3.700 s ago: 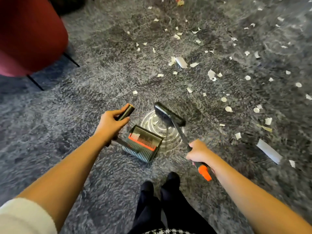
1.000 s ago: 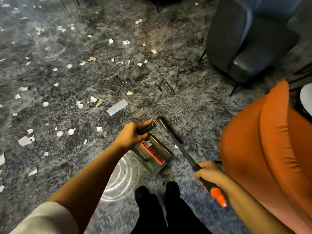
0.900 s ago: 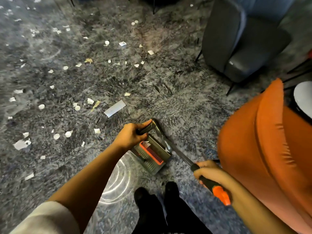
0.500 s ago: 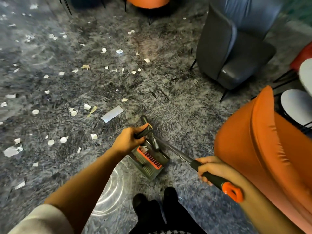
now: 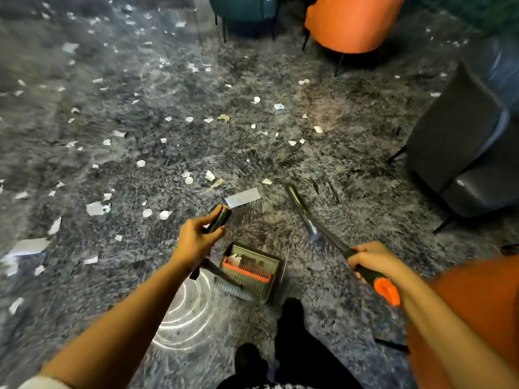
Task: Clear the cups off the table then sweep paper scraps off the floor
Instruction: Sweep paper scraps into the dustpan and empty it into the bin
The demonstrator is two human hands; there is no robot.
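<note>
My left hand point(image 5: 196, 242) grips the black upright handle point(image 5: 220, 219) of a dark dustpan point(image 5: 252, 272) with an orange comb strip, which sits on the grey carpet just ahead of my feet. My right hand point(image 5: 370, 259) grips the orange-tipped handle of a broom; its shaft point(image 5: 325, 234) runs up and left to the dark head point(image 5: 295, 196) on the carpet, right of the pan. White paper scraps point(image 5: 188, 179) lie scattered ahead and to the left; a long strip point(image 5: 243, 197) lies just beyond my left hand. A few scraps show inside the pan.
An orange chair point(image 5: 477, 318) crowds my right arm. A dark grey armchair point(image 5: 463, 153) stands at the right, another orange chair point(image 5: 354, 23) and a teal one point(image 5: 244, 15) at the far top. My black shoes point(image 5: 289, 318) are at the bottom.
The view has swung and tilted up, showing more floor ahead. The broom head has moved away from the dustpan out to the right. Both hands keep their grips.
</note>
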